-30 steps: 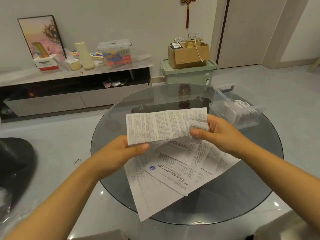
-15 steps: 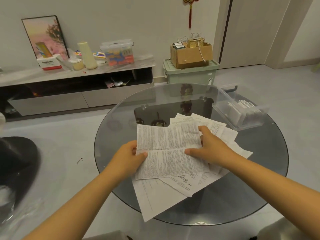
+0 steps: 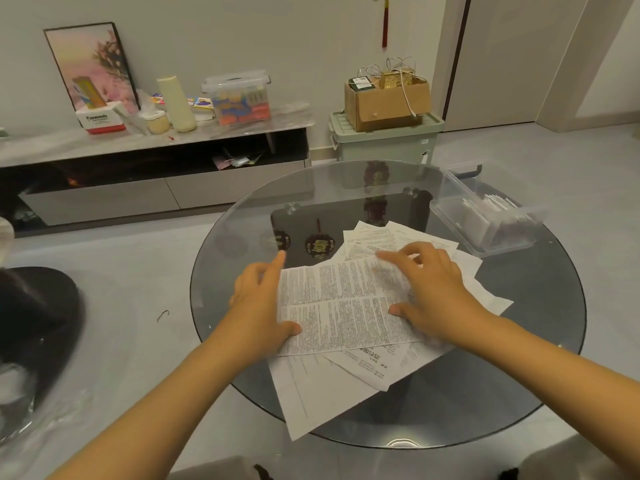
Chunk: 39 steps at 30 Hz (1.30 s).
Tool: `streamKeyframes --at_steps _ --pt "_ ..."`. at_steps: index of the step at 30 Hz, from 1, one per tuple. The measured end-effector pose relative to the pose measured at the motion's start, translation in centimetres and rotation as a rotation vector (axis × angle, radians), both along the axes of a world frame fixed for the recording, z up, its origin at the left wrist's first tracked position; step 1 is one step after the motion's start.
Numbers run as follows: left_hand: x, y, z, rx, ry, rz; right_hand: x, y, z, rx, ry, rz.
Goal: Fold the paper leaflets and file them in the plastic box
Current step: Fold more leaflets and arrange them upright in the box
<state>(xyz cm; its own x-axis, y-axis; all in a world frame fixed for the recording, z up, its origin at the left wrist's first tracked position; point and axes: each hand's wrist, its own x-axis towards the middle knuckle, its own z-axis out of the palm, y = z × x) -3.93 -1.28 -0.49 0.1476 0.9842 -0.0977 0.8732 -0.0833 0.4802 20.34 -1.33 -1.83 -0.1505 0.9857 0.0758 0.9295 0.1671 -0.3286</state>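
Leaflet (image 3: 341, 306) lies flat on paper pile (image 3: 322, 386) on glass surface (image 3: 519, 358), long axis left-right, crease along it; left hand (image 3: 258, 299) and right hand (image 3: 433, 292) press its ends, fingers spread, gripping nothing; plastic box (image 3: 485, 209) far right, nearer right hand

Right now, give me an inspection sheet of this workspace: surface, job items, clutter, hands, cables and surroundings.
Surface: round glass table, dark base beneath.
Job's things: top leaflet lies opened flat, crease across its middle, on a pile of loose leaflets; one sheet overhangs the near edge. Clear plastic box at far right holds folded leaflets.
Clutter: nothing seen on the table besides papers.
Hands: left hand pins the leaflet's left edge; right hand, blurred, rests flat on its right side.
Cables: white cords in the cardboard box.
Surroundings: low TV cabinet, green storage bin, framed picture, door.
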Motion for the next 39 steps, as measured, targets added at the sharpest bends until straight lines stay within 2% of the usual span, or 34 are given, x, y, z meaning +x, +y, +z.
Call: streamKeyframes --at_steps 2,5,8,11,14,20,23,28,33,39 --pt "0.3 -0.4 0.3 0.051 0.091 -0.157 -0.2 -0.5 0.2 0.028 -0.014 0.158" --pt "0.5 -0.8 0.0 -0.042 0.156 -0.365 -0.4 -1.2 0.1 -0.075 0.019 0.35" --pt "0.6 -0.6 -0.3 -0.04 0.23 -0.431 -0.3 -1.3 0.1 -0.132 -0.067 0.424" --pt "0.7 -0.6 0.3 -0.005 0.245 -0.46 -0.1 -1.4 0.4 -0.076 -0.112 0.443" --pt "0.5 -0.5 1.1 -0.003 0.152 -0.403 0.1 -1.5 1.0 -0.042 -0.037 0.406" --pt "0.1 0.2 1.4 0.002 -0.23 -0.111 0.5 -0.6 2.0 -0.027 0.231 0.153" --pt "0.5 0.6 1.0 0.086 -0.293 0.016 0.4 0.0 1.5 0.028 0.363 0.023" --pt "1.9 1.2 -0.1 0.042 -0.155 0.03 -0.6 0.8 0.4 0.04 0.298 -0.015" --pt "3.1 1.6 -1.5 0.056 -0.034 0.04 -1.4 1.2 -0.8 -0.027 0.115 -0.067" --pt "1.7 2.4 -1.8 0.007 0.115 0.04 -0.3 1.9 -0.2 -0.143 -0.056 -0.012"
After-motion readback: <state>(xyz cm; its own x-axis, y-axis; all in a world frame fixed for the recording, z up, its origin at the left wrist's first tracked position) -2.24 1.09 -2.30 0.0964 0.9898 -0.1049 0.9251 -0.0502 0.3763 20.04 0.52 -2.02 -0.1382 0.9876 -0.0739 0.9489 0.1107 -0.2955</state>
